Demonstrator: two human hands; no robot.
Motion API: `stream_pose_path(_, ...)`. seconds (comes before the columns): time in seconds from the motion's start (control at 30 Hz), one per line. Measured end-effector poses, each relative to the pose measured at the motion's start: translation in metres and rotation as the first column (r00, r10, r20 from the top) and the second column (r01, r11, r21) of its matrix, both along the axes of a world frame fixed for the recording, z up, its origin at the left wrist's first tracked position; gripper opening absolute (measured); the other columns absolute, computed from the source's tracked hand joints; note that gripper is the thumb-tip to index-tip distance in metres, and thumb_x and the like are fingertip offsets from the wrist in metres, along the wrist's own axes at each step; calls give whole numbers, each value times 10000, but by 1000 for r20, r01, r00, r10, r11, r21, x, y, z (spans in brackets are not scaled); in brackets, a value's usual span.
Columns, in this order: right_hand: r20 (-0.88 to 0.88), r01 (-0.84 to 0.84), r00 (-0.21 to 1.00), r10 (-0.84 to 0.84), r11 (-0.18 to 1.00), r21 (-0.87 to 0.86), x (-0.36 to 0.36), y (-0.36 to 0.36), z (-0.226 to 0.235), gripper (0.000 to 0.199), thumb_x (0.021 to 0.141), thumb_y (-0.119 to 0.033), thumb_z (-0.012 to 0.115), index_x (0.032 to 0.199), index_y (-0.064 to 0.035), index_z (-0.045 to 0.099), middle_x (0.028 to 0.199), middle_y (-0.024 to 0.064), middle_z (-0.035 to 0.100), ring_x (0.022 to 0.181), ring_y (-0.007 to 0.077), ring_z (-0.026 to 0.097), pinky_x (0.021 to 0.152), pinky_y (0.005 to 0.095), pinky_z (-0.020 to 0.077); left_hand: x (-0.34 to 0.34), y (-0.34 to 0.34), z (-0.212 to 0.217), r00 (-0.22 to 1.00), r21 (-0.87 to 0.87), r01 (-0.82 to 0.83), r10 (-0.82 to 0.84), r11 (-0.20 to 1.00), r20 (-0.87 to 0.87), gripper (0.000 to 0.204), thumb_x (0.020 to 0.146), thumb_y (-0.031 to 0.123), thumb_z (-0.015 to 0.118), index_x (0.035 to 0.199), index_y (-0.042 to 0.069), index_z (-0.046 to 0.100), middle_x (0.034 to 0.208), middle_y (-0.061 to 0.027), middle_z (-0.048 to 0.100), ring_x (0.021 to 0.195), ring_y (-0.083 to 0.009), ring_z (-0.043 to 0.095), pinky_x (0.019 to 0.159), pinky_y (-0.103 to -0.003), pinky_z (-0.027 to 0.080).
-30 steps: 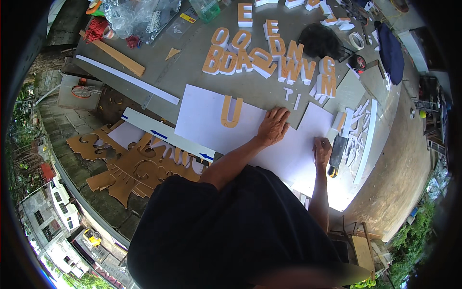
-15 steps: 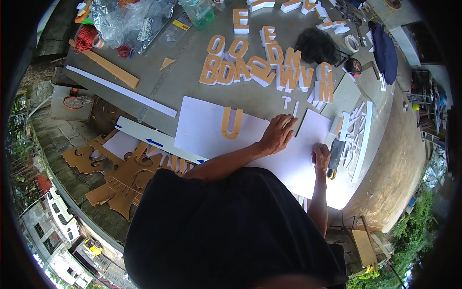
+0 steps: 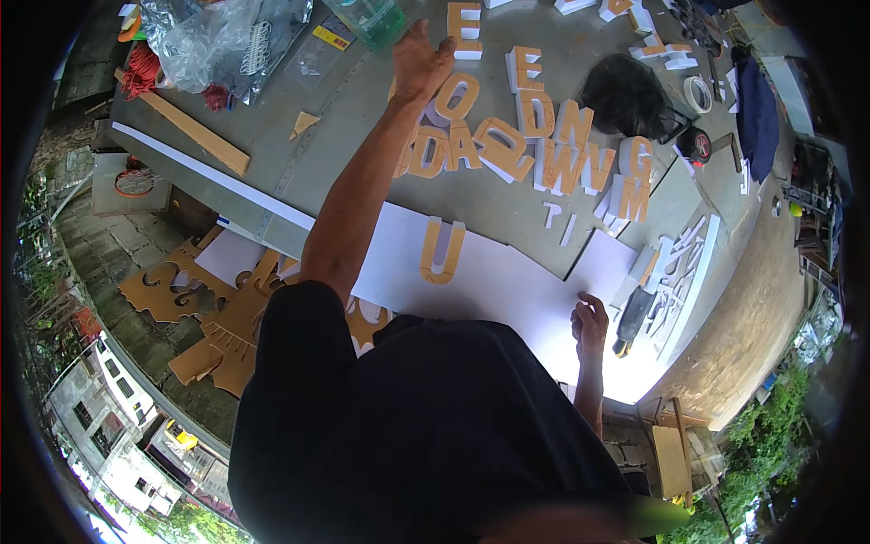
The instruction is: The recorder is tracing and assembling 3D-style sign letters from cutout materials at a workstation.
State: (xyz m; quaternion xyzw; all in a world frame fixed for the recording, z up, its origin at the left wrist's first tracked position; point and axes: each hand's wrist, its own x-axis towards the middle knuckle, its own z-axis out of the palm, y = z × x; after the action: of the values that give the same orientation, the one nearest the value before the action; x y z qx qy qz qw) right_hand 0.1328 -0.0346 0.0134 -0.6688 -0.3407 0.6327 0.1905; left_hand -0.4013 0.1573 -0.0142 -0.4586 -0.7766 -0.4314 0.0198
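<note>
My left hand (image 3: 422,65) is stretched far forward over the table, fingers apart, with nothing visible in it. It is near a clear container with greenish contents (image 3: 376,23) and a standing letter-shaped block (image 3: 465,32); whether it touches either I cannot tell. Below it, several tan-faced, white-sided letter blocks (image 3: 507,148) stand in a cluster. My right hand (image 3: 590,326) hovers above the white sheet (image 3: 517,290), fingers loosely bent and apart, holding nothing I can see. Beside it lies a dark-handled cutter (image 3: 636,313). A U-shaped piece (image 3: 442,252) rests on the sheet.
Thin white strips (image 3: 675,272) lie at the right near a long white bar (image 3: 691,286). A tape roll (image 3: 697,94), a tape measure (image 3: 693,145) and black netting (image 3: 623,95) sit farther back. Plastic bags (image 3: 208,45) and a wooden strip (image 3: 186,122) occupy the left.
My left hand has moved from the white sheet forward and left, past the letter blocks. My right hand has shifted slightly, and its fingers have loosened from a closed shape.
</note>
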Motion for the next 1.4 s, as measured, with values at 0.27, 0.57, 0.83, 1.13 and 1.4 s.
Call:
stream_pose_path(0.27, -55, -44, 998, 43, 999, -21, -27, 23, -8, 214, 941, -103, 626, 1116, 19, 641, 681, -2, 556, 470, 21, 377, 413, 198, 258, -24, 61, -5, 979, -486, 74, 30, 871, 204, 651, 710, 545, 769, 1010, -32, 741, 949, -221, 749, 885, -323, 744, 833, -381, 574)
stream_pose_path(0.57, -65, -46, 997, 42, 997, -61, -25, 27, -8, 184, 928, -112, 627, 1060, 11, 661, 676, 41, 596, 462, 45, 404, 421, 216, 290, -18, 87, 2, 971, -606, 160, -14, 779, 239, 574, 658, 471, 805, 1041, 45, 773, 943, -143, 769, 844, -251, 752, 802, -345, 581)
stream_pose_path(0.83, -106, -44, 994, 37, 997, -59, -26, 29, -9, 156, 931, -109, 627, 1035, 2, 661, 665, 44, 600, 454, 53, 419, 415, 216, 305, -59, 77, -33, 984, -508, 102, -11, 855, 179, 431, 654, 317, 805, 950, 5, 768, 874, -123, 762, 758, -203, 745, 650, -306, 578)
stream_pose_path(1.13, -149, -47, 988, 34, 995, -86, -23, 36, -8, 143, 933, -98, 632, 1020, 9, 670, 659, 60, 619, 418, 51, 414, 383, 214, 302, -79, 52, -12, 864, -321, 53, 117, 946, 489, 119, 718, 104, 738, 670, -3, 718, 603, -10, 610, 533, -99, 561, 482, -242, 431)
stream_pose_path(1.4, -361, 42, 933, -10, 996, 83, -89, 94, 39, 306, 1051, -184, 490, 1034, 67, 666, 771, 174, 711, 439, 169, 610, 319, 237, 379, -54, -1, 34, 427, 75, 361, -237, 929, 873, 328, 899, 93, 708, 1198, -38, 675, 1031, -91, 730, 946, -144, 683, 870, -289, 521)
